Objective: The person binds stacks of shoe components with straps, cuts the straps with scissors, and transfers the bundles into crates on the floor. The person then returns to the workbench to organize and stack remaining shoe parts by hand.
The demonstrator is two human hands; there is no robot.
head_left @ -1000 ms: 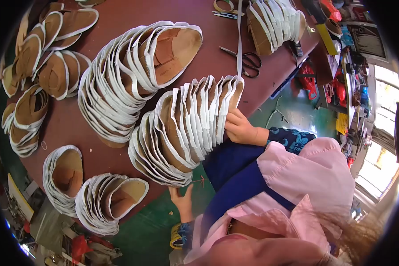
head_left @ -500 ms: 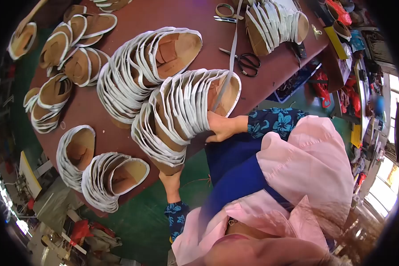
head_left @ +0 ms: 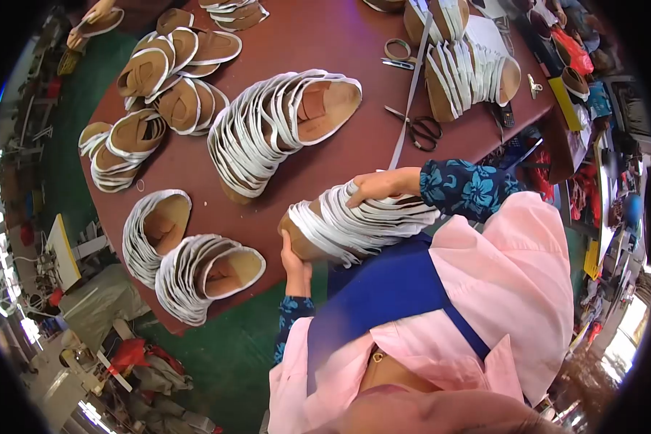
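Note:
At the table's near edge, in front of the blue apron, both my hands hold a stack of brown, white-edged shoe uppers [head_left: 369, 220] lying on its side. My left hand [head_left: 295, 254] cups the brown end of the stack, fingers partly hidden beneath it. Across the top of the stack, my right hand [head_left: 380, 186] is closed over the white edges. A similar larger stack of shoe uppers [head_left: 267, 137] rests on the table just beyond. Left of my left hand stand two smaller nested stacks [head_left: 188, 278].
The dark red table [head_left: 188, 163] bears several more piles of shoe uppers [head_left: 148, 72]. Black-handled scissors [head_left: 423, 134], a tape roll [head_left: 398, 49] and a grey strap [head_left: 412, 94] lie towards the right. Another person's hand [head_left: 98, 11] shows at the upper left.
The stack under my hands has come off its place beside the larger stack, nearer my body, and turned. My right hand has moved onto its top. The view has shifted.

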